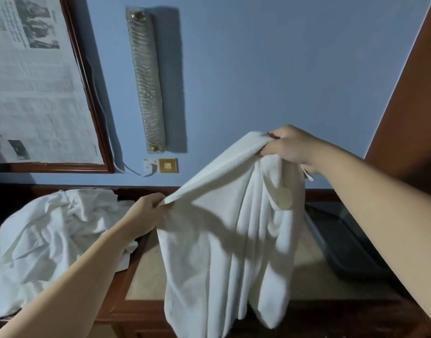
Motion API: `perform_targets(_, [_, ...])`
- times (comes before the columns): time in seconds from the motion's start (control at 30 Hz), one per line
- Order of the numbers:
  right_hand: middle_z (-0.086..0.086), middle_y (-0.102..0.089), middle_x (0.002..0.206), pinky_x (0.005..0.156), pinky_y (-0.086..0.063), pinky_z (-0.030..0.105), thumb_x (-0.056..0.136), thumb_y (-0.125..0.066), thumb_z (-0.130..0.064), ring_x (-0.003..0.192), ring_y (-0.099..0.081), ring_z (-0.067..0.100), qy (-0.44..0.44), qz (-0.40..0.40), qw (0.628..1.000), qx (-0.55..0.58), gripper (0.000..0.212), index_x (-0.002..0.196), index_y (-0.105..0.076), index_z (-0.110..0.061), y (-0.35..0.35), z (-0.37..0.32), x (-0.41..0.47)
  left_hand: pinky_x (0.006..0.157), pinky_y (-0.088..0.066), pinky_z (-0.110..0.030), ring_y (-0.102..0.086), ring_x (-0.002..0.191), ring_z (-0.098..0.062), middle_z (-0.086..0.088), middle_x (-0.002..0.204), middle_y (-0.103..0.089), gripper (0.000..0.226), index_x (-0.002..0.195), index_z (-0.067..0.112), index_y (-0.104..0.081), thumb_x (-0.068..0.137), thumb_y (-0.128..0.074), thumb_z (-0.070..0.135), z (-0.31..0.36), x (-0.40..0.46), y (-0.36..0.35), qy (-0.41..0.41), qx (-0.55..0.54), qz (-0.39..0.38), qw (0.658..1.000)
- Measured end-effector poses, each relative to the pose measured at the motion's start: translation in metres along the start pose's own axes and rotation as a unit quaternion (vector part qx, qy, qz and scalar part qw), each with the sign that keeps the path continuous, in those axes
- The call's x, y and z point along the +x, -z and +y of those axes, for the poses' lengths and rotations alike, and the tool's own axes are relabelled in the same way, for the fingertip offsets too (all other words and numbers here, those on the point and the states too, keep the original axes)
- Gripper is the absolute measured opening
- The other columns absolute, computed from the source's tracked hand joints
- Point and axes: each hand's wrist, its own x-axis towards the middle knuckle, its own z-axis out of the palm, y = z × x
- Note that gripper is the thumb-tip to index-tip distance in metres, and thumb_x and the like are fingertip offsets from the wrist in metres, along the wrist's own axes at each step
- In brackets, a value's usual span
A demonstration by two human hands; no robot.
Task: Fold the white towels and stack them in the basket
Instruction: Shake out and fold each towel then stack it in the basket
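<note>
While the white towel point(224, 235) is hanging in the air above the wooden table point(146, 272), both hands are gripping its top edge. The left hand point(146, 213) is pinching one corner low, and the right hand point(290, 147) is clutching a bunched part higher up. A pile of crumpled towels point(53, 235) is lying at the left, and a dark basket point(351, 242) is sitting at the right against the blue wall point(282, 69).

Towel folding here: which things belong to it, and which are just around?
Part of the job: held white towel; left hand; right hand; white pile; dark basket.
Just around: framed newspaper; wall lamp; wall switch.
</note>
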Motion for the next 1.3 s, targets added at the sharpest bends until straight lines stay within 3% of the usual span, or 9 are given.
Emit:
perform_targets(0.17, [0.003,-0.070,0.081,0.069,-0.044,0.034,0.079,-0.078,-0.036,0.080,-0.065,0.019,0.006,0.033,0.988,-0.150,0.033,0.091,-0.072,-0.006,0.024,0.020,0.001,0.075,-0.050,-0.039,-0.065,0.090,-0.024,-0.004,0.101,-0.071,0.022,0.112,0.019,-0.067,0.104,-0.048,0.025,0.017,0.004,-0.010,0.053,-0.077,0.110,0.990])
perform_targets(0.27, [-0.002,-0.073,0.091,0.071,-0.048,0.033,0.077,-0.083,-0.053,0.088,-0.069,0.019,0.002,0.028,0.969,-0.245,0.040,0.092,-0.071,-0.019,0.048,0.028,-0.003,0.064,-0.042,-0.036,-0.053,0.069,-0.023,-0.004,0.076,-0.060,0.022,0.085,0.016,-0.058,0.101,-0.055,0.030,0.044,0.012,0.022,-0.004,0.002,0.174,0.985])
perform_targets(0.4, [-0.008,-0.064,0.125,0.076,-0.053,0.033,0.055,-0.094,-0.065,0.101,-0.062,0.018,-0.114,-0.116,0.892,-0.423,0.100,0.139,-0.051,-0.033,0.064,0.031,-0.024,0.069,-0.050,-0.044,-0.058,0.073,-0.033,-0.009,0.075,-0.062,0.030,0.082,0.013,-0.060,0.095,-0.053,0.040,0.073,0.022,0.065,-0.030,0.111,0.193,0.974])
perform_targets(0.5, [0.001,-0.063,0.076,0.051,-0.038,0.025,0.076,-0.086,-0.034,0.062,-0.054,0.019,-0.125,-0.129,0.821,-0.542,0.033,0.091,-0.065,-0.014,0.063,0.046,-0.026,0.065,-0.047,-0.039,-0.059,0.073,-0.032,-0.010,0.076,-0.063,0.027,0.076,0.013,-0.063,0.095,-0.057,0.030,0.081,0.023,0.076,0.000,0.143,0.184,0.972])
perform_targets(0.57, [0.003,-0.041,0.059,0.048,-0.023,0.028,0.088,-0.068,-0.019,0.051,-0.033,0.019,-0.109,-0.097,0.819,-0.555,0.030,0.067,-0.048,-0.012,0.064,0.056,-0.024,0.066,-0.048,-0.038,-0.062,0.078,-0.031,-0.007,0.079,-0.066,0.022,0.075,0.017,-0.068,0.093,-0.061,0.026,0.082,0.020,0.072,0.017,0.154,0.153,0.976])
perform_targets(0.73, [0.008,-0.042,0.064,0.051,-0.023,0.030,0.089,-0.051,-0.010,0.055,-0.033,0.022,-0.080,-0.030,0.889,-0.451,0.017,0.073,-0.049,-0.011,0.066,0.057,-0.023,0.063,-0.043,-0.030,-0.061,0.079,-0.020,-0.002,0.094,-0.071,0.020,0.090,0.033,-0.075,0.084,-0.066,0.016,0.099,0.002,0.040,0.040,0.082,0.067,0.994])
perform_targets(0.93, [0.002,-0.054,0.070,0.059,-0.031,0.032,0.090,-0.048,-0.014,0.064,-0.045,0.022,-0.002,-0.022,0.981,-0.195,0.024,0.070,-0.059,-0.020,0.026,0.012,-0.022,0.071,-0.049,-0.030,-0.063,0.067,-0.007,0.008,0.066,-0.064,0.071,0.115,0.047,-0.063,0.063,-0.068,0.094,0.163,-0.016,-0.022,-0.104,0.065,-0.045,0.991])
perform_targets(1.13, [0.004,-0.040,0.066,0.058,-0.030,0.034,0.085,-0.079,-0.039,0.061,-0.038,0.020,0.065,-0.033,0.985,-0.159,0.039,0.068,-0.051,-0.016,0.023,-0.009,-0.015,0.055,-0.036,-0.030,-0.054,0.061,-0.014,0.011,0.058,-0.057,0.033,0.077,0.027,-0.060,0.091,-0.069,0.056,0.186,-0.009,-0.054,-0.122,0.069,0.032,0.990])
perform_targets(1.3, [0.007,-0.042,0.070,0.057,-0.037,0.031,0.073,-0.090,-0.055,0.059,-0.045,0.019,-0.023,-0.149,0.954,-0.260,0.054,0.077,-0.056,-0.013,0.056,0.016,-0.025,0.049,-0.033,-0.027,-0.039,0.045,-0.009,0.010,0.050,-0.048,0.028,0.081,0.022,-0.060,0.095,-0.072,0.044,0.166,-0.009,-0.015,-0.130,0.035,0.047,0.990])
